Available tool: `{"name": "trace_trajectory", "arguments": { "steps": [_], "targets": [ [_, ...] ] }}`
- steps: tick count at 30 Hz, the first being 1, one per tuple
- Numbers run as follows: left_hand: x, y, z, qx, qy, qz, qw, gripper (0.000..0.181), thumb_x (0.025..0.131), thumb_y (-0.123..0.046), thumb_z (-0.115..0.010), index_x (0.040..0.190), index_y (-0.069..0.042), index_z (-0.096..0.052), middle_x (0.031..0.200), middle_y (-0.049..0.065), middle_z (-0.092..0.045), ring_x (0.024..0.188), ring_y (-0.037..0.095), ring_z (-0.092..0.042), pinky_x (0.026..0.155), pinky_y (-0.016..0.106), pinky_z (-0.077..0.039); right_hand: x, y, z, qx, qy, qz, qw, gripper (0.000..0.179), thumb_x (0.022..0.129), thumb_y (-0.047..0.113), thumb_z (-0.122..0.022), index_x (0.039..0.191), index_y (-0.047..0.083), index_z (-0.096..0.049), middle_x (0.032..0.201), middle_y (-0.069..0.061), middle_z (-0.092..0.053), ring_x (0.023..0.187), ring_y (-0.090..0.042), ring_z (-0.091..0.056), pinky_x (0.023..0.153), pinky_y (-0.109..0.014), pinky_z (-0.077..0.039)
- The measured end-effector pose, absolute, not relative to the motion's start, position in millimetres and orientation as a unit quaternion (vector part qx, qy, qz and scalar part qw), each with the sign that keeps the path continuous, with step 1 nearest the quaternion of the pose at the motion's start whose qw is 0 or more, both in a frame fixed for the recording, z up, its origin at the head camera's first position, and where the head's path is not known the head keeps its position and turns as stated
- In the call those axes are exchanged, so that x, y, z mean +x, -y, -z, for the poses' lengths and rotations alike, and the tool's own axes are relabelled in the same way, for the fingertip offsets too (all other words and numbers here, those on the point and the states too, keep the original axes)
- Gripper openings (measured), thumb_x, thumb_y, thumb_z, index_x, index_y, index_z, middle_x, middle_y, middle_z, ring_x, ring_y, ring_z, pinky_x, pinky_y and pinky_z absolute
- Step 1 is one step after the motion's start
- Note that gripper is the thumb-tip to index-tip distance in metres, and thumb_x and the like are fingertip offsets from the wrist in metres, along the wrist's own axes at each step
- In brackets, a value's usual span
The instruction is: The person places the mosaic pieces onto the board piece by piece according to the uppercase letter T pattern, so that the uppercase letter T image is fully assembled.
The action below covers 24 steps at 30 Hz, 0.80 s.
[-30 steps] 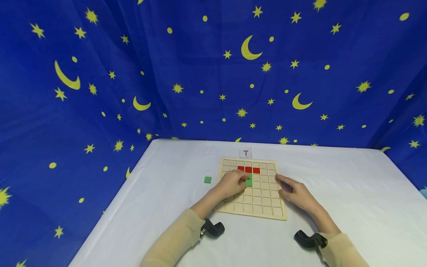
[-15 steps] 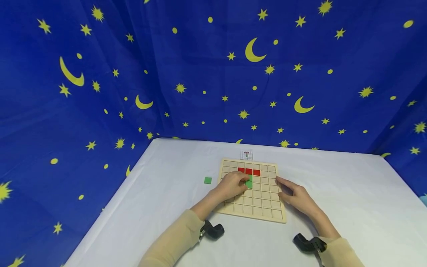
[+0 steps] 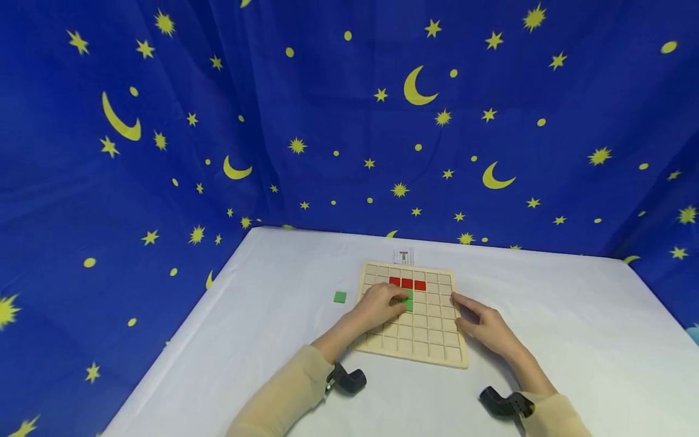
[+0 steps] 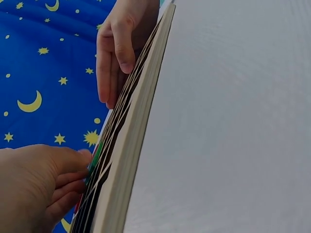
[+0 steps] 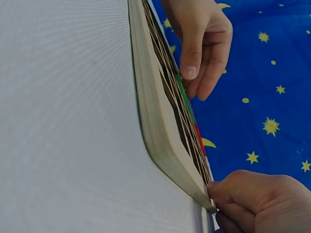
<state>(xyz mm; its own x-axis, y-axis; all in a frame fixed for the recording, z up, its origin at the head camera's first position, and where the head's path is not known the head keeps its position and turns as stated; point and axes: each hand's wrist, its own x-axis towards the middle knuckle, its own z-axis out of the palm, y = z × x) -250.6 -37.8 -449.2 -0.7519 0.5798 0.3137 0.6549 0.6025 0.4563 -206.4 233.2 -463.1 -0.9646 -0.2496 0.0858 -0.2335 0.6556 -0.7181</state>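
A square wooden grid board [image 3: 409, 359] lies flat on the white table. Three red tiles [image 3: 407, 283] form a row in its upper part, and two green tiles [image 3: 409, 306] run down below the middle red one. My left hand [image 3: 378, 303] reaches over the board from the left, index finger and thumb touching the green tiles; in the left wrist view a green tile [image 4: 98, 154] shows at its fingertips. My right hand [image 3: 488, 328] rests against the board's right edge with thumb and forefinger spread, and in the right wrist view its thumb [image 5: 221, 189] lies at the rim.
One loose green tile [image 3: 340, 297] lies on the table left of the board. A small printed card [image 3: 403, 256] with a red and green pattern is just behind the board. A blue star-and-moon curtain [image 3: 338, 121] hangs behind the table [image 3: 546, 291].
The head view has tilted slightly, so the board and card sit a little lower in it. Both hands keep nearly the same places on the board.
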Motion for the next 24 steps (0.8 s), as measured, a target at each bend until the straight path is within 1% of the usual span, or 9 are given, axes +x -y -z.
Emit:
{"name": "trace_trajectory", "arguments": {
  "steps": [5,8,10,12,18,21,24],
  "targets": [
    [-250,45,448,-0.320,0.882,0.346,0.017,0.028,0.089,-0.019,-0.068,0.114,-0.009,-0.069,0.107,-0.001,-0.067,0.099,0.010,-0.060,0.085,0.021,-0.047,-206,-231,465,-0.134,-0.910,0.393,0.011,0.057,0.089,0.016,-0.065,0.139,0.001,-0.044,0.142,-0.021,-0.040,0.131,-0.042,-0.032,0.105,-0.055,-0.027],
    [-253,52,444,-0.308,0.853,0.422,-0.010,0.029,0.089,-0.019,-0.067,0.115,-0.006,-0.067,0.108,0.001,-0.067,0.098,0.010,-0.061,0.083,0.019,-0.049,-207,-232,464,-0.138,-0.909,0.393,0.008,0.057,0.089,0.016,-0.065,0.139,0.000,-0.044,0.142,-0.021,-0.040,0.131,-0.042,-0.033,0.105,-0.055,-0.028],
    [-254,60,439,-0.301,0.830,0.470,-0.016,0.029,0.089,-0.019,-0.067,0.115,-0.004,-0.067,0.108,0.003,-0.068,0.097,0.011,-0.062,0.083,0.022,-0.050,-207,-234,462,-0.139,-0.910,0.392,0.006,0.057,0.089,0.015,-0.065,0.139,0.000,-0.044,0.142,-0.022,-0.040,0.131,-0.042,-0.033,0.105,-0.055,-0.028],
    [-257,69,435,-0.297,0.813,0.500,-0.006,0.030,0.089,-0.017,-0.068,0.114,-0.002,-0.067,0.108,0.005,-0.068,0.098,0.014,-0.061,0.085,0.024,-0.050,-207,-235,460,-0.137,-0.910,0.392,0.003,0.057,0.088,0.015,-0.065,0.139,0.000,-0.044,0.142,-0.022,-0.040,0.131,-0.043,-0.033,0.105,-0.056,-0.028],
    [-262,115,422,-0.264,0.790,0.551,0.055,0.032,0.086,-0.010,-0.070,0.115,0.002,-0.065,0.112,0.015,-0.065,0.104,0.026,-0.061,0.092,0.034,-0.048,-206,-235,460,-0.137,-0.909,0.393,0.008,0.057,0.089,0.016,-0.065,0.139,0.000,-0.043,0.142,-0.022,-0.040,0.131,-0.042,-0.033,0.105,-0.055,-0.028],
    [-253,142,408,-0.244,0.799,0.546,0.057,0.035,0.086,-0.005,-0.069,0.118,0.006,-0.061,0.113,0.021,-0.063,0.106,0.033,-0.059,0.094,0.042,-0.046,-205,-233,462,-0.137,-0.910,0.391,0.008,0.057,0.089,0.016,-0.064,0.139,0.000,-0.044,0.142,-0.021,-0.040,0.131,-0.042,-0.032,0.105,-0.055,-0.028],
    [-252,166,412,-0.230,0.823,0.517,0.044,0.040,0.086,-0.006,-0.069,0.122,0.006,-0.059,0.116,0.019,-0.063,0.108,0.033,-0.058,0.095,0.043,-0.045,-205,-233,462,-0.138,-0.911,0.389,0.007,0.056,0.089,0.015,-0.064,0.139,-0.001,-0.044,0.142,-0.022,-0.040,0.131,-0.043,-0.032,0.105,-0.056,-0.027]
  ]
}}
